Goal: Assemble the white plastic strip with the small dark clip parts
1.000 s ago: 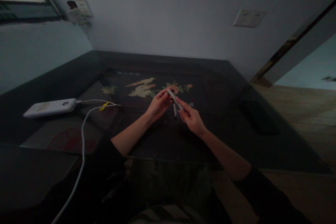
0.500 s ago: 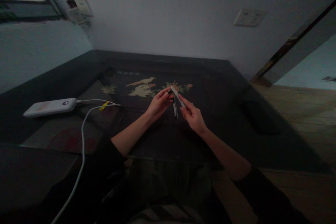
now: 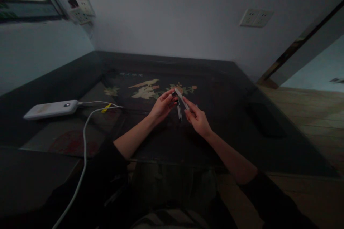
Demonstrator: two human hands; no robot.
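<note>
Over the middle of the dark table (image 3: pixel 215 143), my two hands nearly meet. My right hand (image 3: pixel 199 120) pinches the lower end of a slim, pale, flat strip (image 3: pixel 180 96), which slants up toward the other hand. Closed fingers of my left hand (image 3: pixel 162 106) grip a small dark piece (image 3: pixel 174 94) touching or just beside the strip's upper end; its kind is too dim to make out. Just below, between the hands, is a narrow silver-and-dark piece (image 3: pixel 179 111). Whether it hangs from the left fingers or lies on the table, I cannot tell.
A white power bank (image 3: pixel 52 109) lies on the left with a white cable (image 3: pixel 85 143) carrying a yellow tag (image 3: pixel 106 108). Toward the right edge is a flat dark object (image 3: pixel 265 120). Sockets (image 3: pixel 256 18) sit on the wall behind.
</note>
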